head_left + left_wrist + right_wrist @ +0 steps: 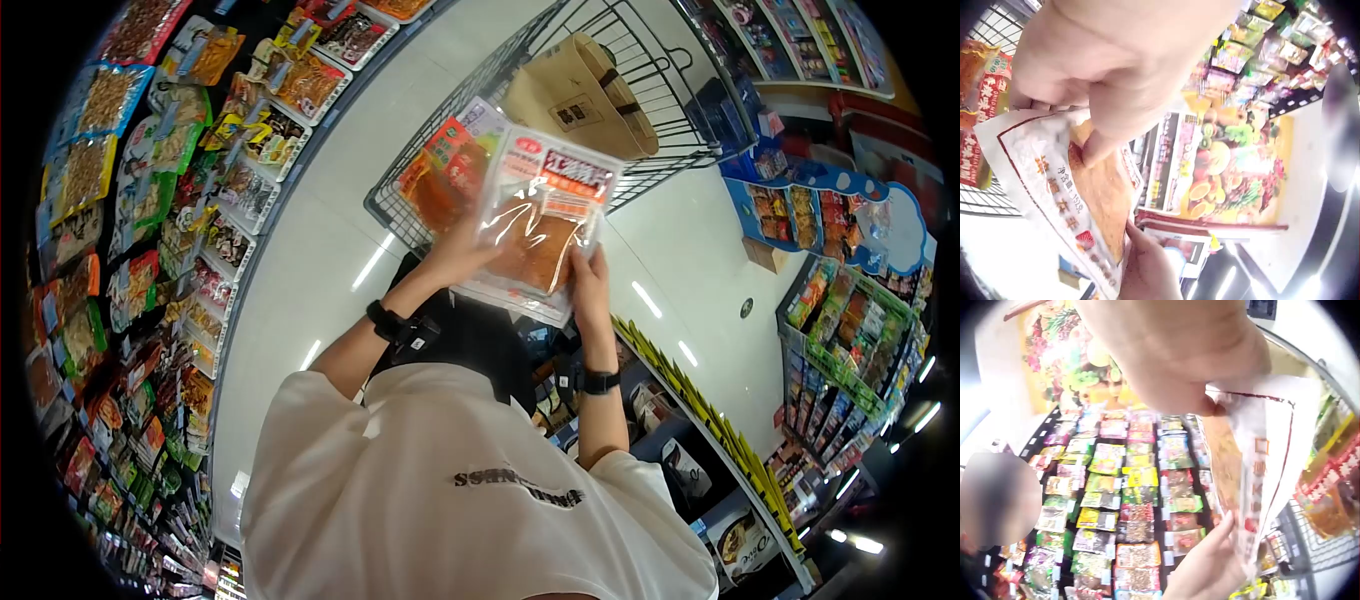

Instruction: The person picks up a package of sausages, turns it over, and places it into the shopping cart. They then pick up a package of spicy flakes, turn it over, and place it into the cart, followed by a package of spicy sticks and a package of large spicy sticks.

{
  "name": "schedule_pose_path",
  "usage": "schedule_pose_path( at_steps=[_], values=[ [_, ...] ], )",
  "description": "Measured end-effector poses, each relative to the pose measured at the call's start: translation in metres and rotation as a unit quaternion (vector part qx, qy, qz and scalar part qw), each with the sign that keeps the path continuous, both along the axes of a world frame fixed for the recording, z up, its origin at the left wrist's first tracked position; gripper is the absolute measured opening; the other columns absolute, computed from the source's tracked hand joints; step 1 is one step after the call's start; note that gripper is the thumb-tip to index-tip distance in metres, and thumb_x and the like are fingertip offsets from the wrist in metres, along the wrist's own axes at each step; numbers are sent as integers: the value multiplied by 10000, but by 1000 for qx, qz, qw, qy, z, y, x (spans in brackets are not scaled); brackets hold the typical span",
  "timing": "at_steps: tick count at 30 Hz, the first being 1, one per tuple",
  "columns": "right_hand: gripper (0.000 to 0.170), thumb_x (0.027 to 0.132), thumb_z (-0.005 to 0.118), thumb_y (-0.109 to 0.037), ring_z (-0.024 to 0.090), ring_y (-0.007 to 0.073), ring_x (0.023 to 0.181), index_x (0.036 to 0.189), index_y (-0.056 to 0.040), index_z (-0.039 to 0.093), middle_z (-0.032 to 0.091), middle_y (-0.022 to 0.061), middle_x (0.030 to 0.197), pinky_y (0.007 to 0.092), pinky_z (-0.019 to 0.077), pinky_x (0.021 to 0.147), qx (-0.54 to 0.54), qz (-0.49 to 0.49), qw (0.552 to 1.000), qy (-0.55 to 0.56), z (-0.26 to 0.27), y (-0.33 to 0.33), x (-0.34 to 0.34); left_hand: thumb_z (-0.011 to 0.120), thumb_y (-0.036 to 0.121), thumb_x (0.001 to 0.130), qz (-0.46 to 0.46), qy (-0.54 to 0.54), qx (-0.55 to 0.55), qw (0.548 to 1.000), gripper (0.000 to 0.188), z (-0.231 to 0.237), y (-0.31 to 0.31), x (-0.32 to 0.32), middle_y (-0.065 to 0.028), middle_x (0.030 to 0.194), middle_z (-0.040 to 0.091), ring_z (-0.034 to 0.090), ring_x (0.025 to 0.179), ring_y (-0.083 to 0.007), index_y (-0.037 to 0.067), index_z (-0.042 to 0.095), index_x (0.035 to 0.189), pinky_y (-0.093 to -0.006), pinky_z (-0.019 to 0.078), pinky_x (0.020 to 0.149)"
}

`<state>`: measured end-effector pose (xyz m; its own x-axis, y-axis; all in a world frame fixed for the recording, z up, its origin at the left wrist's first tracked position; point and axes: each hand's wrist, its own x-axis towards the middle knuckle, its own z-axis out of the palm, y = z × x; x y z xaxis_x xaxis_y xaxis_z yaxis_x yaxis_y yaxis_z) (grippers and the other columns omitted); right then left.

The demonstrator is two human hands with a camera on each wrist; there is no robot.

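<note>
Snack packet [545, 225] was held up, left hand [460, 255] pinched one side, right hand [591, 288] gripped the opposite edge, red packet [445, 170] showed behind, brown bag [560, 95] sat in the cart [395, 205].

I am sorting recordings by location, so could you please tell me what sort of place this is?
Most likely a supermarket or similar food shop: rows of packaged snacks are on display, and a wire shopping cart stands nearby, with a food packet held near it.
</note>
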<state>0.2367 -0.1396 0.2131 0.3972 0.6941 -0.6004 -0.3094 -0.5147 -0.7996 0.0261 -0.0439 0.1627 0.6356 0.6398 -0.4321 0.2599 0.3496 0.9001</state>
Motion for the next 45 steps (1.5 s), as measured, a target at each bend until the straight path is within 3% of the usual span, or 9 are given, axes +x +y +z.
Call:
schedule_pose_path(
  at_steps=[5,6,12,18,21,27,32,35,45],
  values=[
    [331,904,564,-139,505,75,645,1181,6,456,588,18,834,225,411,557,-98,101,986,-94,-63,1,-11,676,161,787,-3,228,9,974,764,6,6,-14,-249,1264,511,542,1140,-328,-18,258,1401,-376,434,941],
    [387,889,577,-135,527,93,689,1215,14,430,597,48,876,239,429,585,-119,137,978,-100,-95,-6,-6,585,134,816,33,223,70,972,645,-22,-1,-18,-293,1170,544,526,1089,-428,-7,300,1378,-454,439,904],
    [433,858,549,-55,549,149,744,1254,39,400,594,90,941,268,445,627,-221,63,973,-22,-141,19,-19,553,77,810,31,244,172,954,604,-73,23,-5,-248,1199,536,523,1095,-408,26,330,1369,-452,443,893],
    [543,856,516,2,540,147,751,1368,42,338,590,97,1024,265,449,644,-54,-81,991,-93,-150,41,-12,570,-16,786,139,124,278,942,453,-69,57,31,-201,1160,548,527,1076,-389,22,498,1232,-416,445,900],
    [616,865,497,17,570,195,991,1435,19,263,541,138,1244,281,460,825,92,-69,982,-148,-154,54,11,580,-17,775,181,75,272,942,458,-85,60,44,-199,1147,552,533,1071,-381,12,504,1226,-404,442,913],
    [532,838,597,-94,464,308,1249,1328,38,437,458,198,1373,350,351,1031,91,160,894,-408,-147,82,73,594,56,782,141,124,165,968,365,-117,-1,71,-178,1126,585,582,979,-343,-16,558,1138,-399,472,844],
    [343,824,565,-171,587,366,1046,1148,-68,612,629,199,1101,385,465,904,-67,305,870,-381,-157,66,75,541,183,820,-144,171,94,970,191,-171,-57,87,-200,861,637,603,873,-393,12,628,832,-456,479,764],
    [362,881,541,-230,629,301,1000,1204,-76,597,655,174,1080,355,477,863,-73,316,884,-335,-182,33,63,517,240,838,-202,85,217,951,254,-198,-82,77,-192,891,640,595,888,-388,14,633,837,-463,471,778],
    [375,820,605,-207,456,381,1193,1150,-28,596,578,195,1188,436,368,1013,-12,472,780,-411,-188,-82,-46,536,198,851,-67,213,33,974,294,-141,-55,-63,-181,1068,639,590,1014,-339,40,625,1081,-415,470,848]
  ],
)
